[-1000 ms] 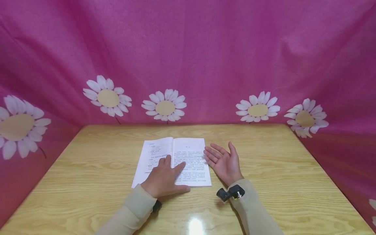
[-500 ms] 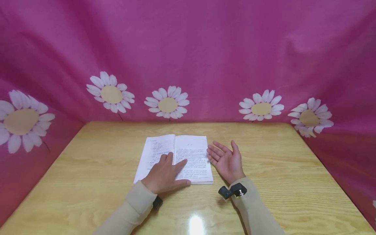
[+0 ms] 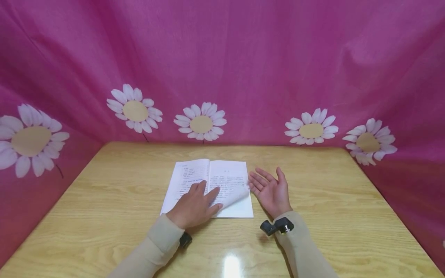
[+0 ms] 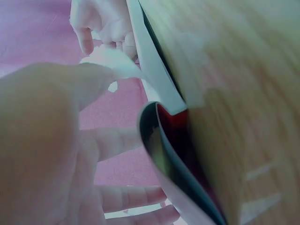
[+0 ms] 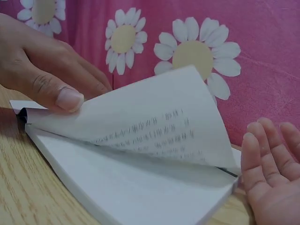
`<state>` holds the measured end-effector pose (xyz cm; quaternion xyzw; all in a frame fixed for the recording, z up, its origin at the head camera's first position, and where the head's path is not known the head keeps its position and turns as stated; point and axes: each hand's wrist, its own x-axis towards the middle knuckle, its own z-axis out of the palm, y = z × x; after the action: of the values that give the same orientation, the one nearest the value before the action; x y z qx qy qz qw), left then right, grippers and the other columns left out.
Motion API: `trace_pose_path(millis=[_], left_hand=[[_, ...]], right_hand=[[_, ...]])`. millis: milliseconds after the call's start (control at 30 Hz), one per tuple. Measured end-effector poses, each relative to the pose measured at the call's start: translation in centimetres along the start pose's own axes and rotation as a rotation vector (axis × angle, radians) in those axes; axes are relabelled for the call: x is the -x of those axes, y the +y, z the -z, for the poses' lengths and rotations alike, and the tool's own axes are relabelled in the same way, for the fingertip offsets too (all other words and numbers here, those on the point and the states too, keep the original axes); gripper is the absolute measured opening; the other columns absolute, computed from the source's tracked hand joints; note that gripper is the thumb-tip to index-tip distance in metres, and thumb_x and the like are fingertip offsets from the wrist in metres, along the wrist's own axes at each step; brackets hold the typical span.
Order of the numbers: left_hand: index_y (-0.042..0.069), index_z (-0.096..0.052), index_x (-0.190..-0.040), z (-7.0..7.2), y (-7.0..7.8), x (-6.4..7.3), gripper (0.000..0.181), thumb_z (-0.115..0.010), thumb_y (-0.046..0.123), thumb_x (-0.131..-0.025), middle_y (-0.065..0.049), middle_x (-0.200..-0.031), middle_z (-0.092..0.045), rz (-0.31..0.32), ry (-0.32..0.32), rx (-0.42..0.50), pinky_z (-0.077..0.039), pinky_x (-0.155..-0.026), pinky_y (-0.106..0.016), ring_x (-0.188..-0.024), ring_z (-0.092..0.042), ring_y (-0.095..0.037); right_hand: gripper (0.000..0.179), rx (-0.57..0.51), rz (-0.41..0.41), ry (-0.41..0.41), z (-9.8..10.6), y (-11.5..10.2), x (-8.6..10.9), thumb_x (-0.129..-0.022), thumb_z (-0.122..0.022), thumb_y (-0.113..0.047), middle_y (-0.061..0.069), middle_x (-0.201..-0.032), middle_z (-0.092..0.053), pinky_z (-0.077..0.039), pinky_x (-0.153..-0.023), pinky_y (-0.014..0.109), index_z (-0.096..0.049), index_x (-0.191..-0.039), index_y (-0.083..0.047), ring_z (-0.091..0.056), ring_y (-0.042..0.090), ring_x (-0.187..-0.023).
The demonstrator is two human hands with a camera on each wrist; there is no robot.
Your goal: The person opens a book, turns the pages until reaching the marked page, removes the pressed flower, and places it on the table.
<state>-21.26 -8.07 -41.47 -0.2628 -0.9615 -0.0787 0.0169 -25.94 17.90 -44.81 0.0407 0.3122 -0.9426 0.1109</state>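
Note:
An open book (image 3: pixel 184 173) of printed white pages lies on the table, its right-hand page (image 5: pixel 154 117) lifted and curling over toward the left. My left hand (image 3: pixel 192 206) lies over the middle of the book with its fingers extended and spread, the index fingertip on the right-hand page. At the lifted page's near edge, its thumb touches the paper, plain in the right wrist view. Palm up, my right hand (image 3: pixel 272 195) rests beside the book, fingertips right at its right edge. The left wrist view shows the book's curved spine (image 4: pixel 154 136) beside the left fingers.
The wooden table (image 3: pixel 347 216) extends around the book on every side. A pink cloth (image 3: pixel 243 69) printed with white daisies hangs behind the table and along its sides. Each sleeve cuff carries a small black camera device (image 3: pixel 278 226).
The right-hand page, flat before, has its near right corner raised and curled leftward. My left thumb has moved up from the book's bottom edge onto the page. The right hand has stayed beside the book.

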Motion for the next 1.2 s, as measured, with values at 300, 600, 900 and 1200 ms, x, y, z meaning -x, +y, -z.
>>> trace_pose_path(millis=[300,600,900,1200], left_hand=[[0.017,-0.042,-0.147,-0.1,-0.1,0.3,0.052,-0.038,0.042,-0.102,-0.025,-0.143,-0.037,-0.003,-0.002,0.053,-0.044,-0.095,-0.052,-0.128,-0.040,-0.040],[0.012,-0.039,-0.147,-0.3,-0.4,0.4,0.053,-0.037,0.041,-0.102,-0.027,-0.145,-0.036,-0.020,0.020,0.087,-0.040,-0.101,-0.052,-0.132,-0.036,-0.041],[0.008,-0.035,-0.149,-0.1,-0.1,0.5,0.061,-0.040,0.046,-0.101,-0.026,-0.148,-0.034,0.006,0.010,0.097,-0.039,-0.101,-0.053,-0.134,-0.035,-0.040],[0.015,-0.028,-0.153,0.7,-0.6,0.5,0.087,-0.040,0.073,-0.088,-0.018,-0.151,-0.033,0.053,-0.051,0.149,-0.041,-0.099,-0.050,-0.136,-0.034,-0.032]], right_hand=[[0.076,-0.031,-0.031,-0.032,1.1,-0.7,0.0,-0.099,-0.037,-0.055,0.024,-0.152,-0.020,-0.031,-0.110,0.040,-0.021,-0.148,0.002,-0.024,0.033,-0.142],[0.091,0.072,-0.220,-0.229,2.1,-2.1,0.4,-0.097,-0.042,-0.058,0.031,-0.150,-0.026,-0.028,-0.111,0.046,-0.007,-0.151,0.005,-0.032,0.041,-0.137],[0.098,0.092,-0.215,-0.257,1.2,-1.6,0.6,-0.093,-0.042,-0.064,0.031,-0.153,-0.017,-0.028,-0.111,0.045,-0.012,-0.149,0.011,-0.028,0.040,-0.139],[0.097,0.089,-0.199,-0.360,-0.5,-0.2,0.8,-0.094,-0.034,-0.067,0.024,-0.158,-0.010,-0.020,-0.115,0.042,-0.005,-0.151,0.007,-0.018,0.033,-0.144]])
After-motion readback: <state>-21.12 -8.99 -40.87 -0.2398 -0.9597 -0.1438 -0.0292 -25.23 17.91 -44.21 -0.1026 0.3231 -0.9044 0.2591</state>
